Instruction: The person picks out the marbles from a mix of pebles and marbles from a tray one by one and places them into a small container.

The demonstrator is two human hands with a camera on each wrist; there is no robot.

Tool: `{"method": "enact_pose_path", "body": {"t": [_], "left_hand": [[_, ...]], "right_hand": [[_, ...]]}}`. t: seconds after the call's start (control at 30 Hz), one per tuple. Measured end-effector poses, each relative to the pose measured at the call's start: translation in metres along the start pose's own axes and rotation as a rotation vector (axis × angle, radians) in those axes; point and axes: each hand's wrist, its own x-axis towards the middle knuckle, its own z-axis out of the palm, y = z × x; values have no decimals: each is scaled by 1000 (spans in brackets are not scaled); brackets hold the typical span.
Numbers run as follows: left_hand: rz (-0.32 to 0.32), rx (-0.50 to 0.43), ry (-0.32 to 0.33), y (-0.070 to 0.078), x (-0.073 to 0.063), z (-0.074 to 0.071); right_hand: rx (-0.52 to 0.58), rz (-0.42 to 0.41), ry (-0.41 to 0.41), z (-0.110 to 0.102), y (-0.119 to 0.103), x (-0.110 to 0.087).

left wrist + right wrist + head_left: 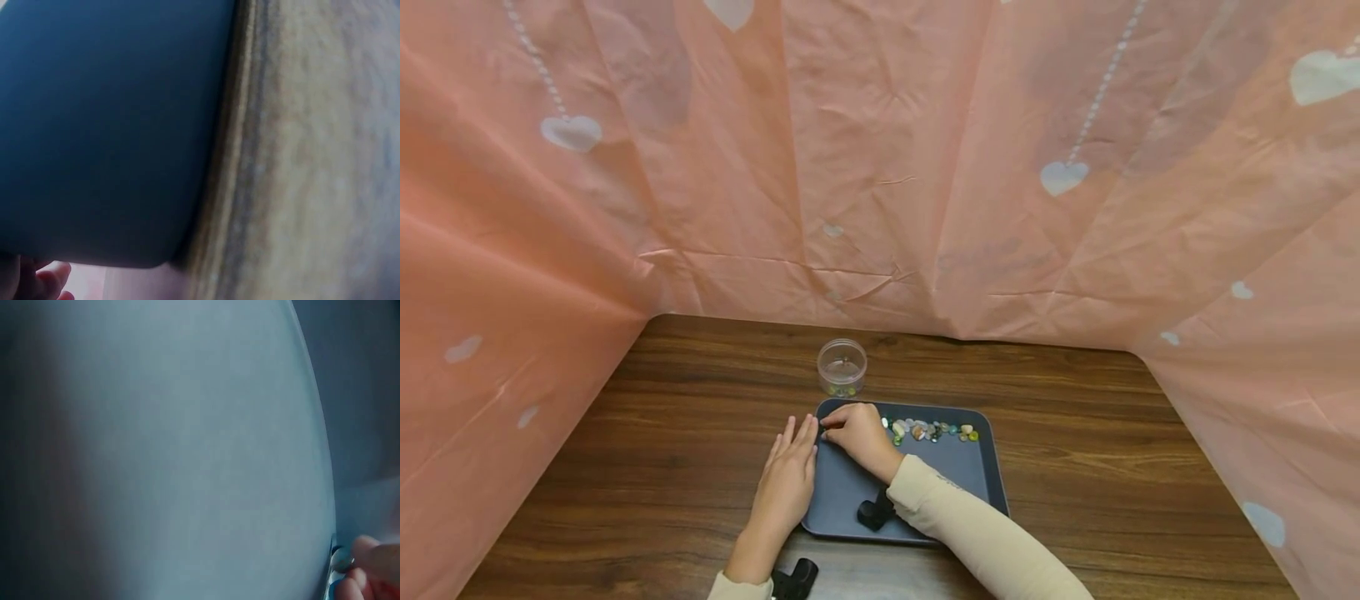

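A dark grey tray (842, 492) lies on the table with a row of small polished stones (925, 430) along its far side. My right hand (867, 437) reaches over the tray to its far left corner. There its fingertips pinch a small shiny stone (342, 559), partly hidden by the fingers in the right wrist view. My left hand (786, 483) rests against the tray's left edge with its fingers stretched out. The tray's outer wall (112, 137) fills much of the left wrist view.
A clear round jar (842, 367) with a few yellowish-green stones at its bottom stands behind the tray. Wooden tabletop (1112, 450) surrounds the tray. A pink curtain (880, 167) with pale hearts hangs at the back and both sides.
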Motion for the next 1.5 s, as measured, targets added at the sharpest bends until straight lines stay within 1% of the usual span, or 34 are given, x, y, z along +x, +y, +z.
{"method": "enact_pose_path", "body": {"t": [0.07,0.23,0.3,0.37,0.43,0.47,0.5,0.57,0.63,0.7,0.77,0.9,0.97,1.07,1.2,1.33,1.43,1.5], "left_hand": [[-1,-3,0,0,0,-1],[-3,-8,2,0,1,-1],[-1,-8,0,0,1,-1],[3,-7,-2,0,1,0],[8,-2,2,-1,1,1],[9,0,6,-1,0,1],[10,1,12,-1,0,1],[13,4,25,-2,0,1],[13,5,34,-2,0,1],[12,3,33,-2,0,1],[8,0,27,-1,-1,1],[0,-5,19,0,-1,1],[-1,-10,19,0,-1,1],[1,-19,23,0,-1,1],[7,-26,37,-1,-1,1],[10,-31,34,-1,0,2],[5,-32,22,-1,0,2],[2,-30,18,-1,0,2]], "right_hand": [[-43,-12,-11,1,-2,1],[-106,-8,-28,1,-6,3],[-93,-7,-14,0,-6,2],[-52,13,6,-4,-5,2],[35,73,20,-10,-6,4],[119,121,18,-14,-6,6],[215,177,11,-18,-7,8],[450,299,0,-28,-7,15],[660,407,1,-38,-7,22],[799,471,11,-47,-6,29],[860,491,29,-54,-4,36],[897,502,74,-63,-4,49],[871,499,93,-64,-5,56],[736,463,108,-65,-6,66],[405,358,119,-62,-6,79],[81,233,87,-57,-6,87],[-63,161,60,-52,-7,89],[-97,140,54,-50,-7,90]]}}
